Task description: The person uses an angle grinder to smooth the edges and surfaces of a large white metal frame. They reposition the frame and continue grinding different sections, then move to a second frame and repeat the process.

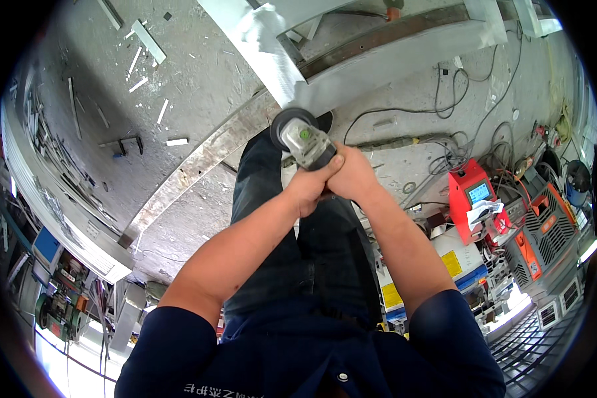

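An angle grinder [303,140] is gripped by both hands, the left hand [310,186] and right hand [351,174] clenched around its body, its disc held at the edge of a curved steel beam [199,162]. It is judged heavy, rigid and best held by the body, away from the disc.

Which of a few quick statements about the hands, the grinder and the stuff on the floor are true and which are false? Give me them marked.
1. Both hands grip one angle grinder. True: the left hand and right hand wrap its body together.
2. The grinder's disc points at the red machine. False: it points at the curved metal bar on the floor; the red machine stands off to the person's right.
3. The person wears thick work gloves. False: both hands are bare.
4. Cables trail over the concrete floor. True.
5. Short pale metal offcuts lie scattered on the floor. True.
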Demonstrator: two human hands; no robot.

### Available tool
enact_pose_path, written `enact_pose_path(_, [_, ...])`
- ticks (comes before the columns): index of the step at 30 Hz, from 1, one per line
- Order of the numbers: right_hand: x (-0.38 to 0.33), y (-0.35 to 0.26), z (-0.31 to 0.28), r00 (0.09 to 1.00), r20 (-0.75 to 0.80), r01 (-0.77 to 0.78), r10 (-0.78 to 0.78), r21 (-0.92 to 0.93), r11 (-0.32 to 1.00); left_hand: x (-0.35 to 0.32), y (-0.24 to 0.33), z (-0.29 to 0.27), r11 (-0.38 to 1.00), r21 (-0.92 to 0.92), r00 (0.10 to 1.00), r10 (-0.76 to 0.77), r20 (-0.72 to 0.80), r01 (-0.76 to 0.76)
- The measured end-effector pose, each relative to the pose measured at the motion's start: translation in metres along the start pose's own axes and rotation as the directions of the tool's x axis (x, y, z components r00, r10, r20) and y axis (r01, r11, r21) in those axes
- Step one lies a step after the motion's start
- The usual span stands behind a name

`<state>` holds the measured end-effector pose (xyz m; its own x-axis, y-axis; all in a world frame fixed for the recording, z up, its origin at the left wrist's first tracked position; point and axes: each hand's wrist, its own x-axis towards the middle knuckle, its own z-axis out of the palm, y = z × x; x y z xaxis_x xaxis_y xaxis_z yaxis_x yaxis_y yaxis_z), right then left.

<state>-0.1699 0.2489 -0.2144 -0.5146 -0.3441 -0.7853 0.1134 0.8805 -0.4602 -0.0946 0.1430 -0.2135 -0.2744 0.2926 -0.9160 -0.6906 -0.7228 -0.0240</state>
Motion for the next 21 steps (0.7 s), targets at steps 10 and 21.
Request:
enact_pose_path(10, [-0.035, 0.003, 0.015, 0.994, 0.09, -0.047, 0.054, -0.079, 0.996, -0.019, -0.029, -0.013, 0.99, -0.023, 0.99, -0.138, 0.039, 0.139])
enact_pose_path(21, [-0.031, 0.0, -0.001, 0.995, 0.075, 0.078, -0.069, -0.131, 0.988, -0.008, -0.05, -0.018, 0.989, -0.144, 0.98, 0.072, 0.187, -0.045])
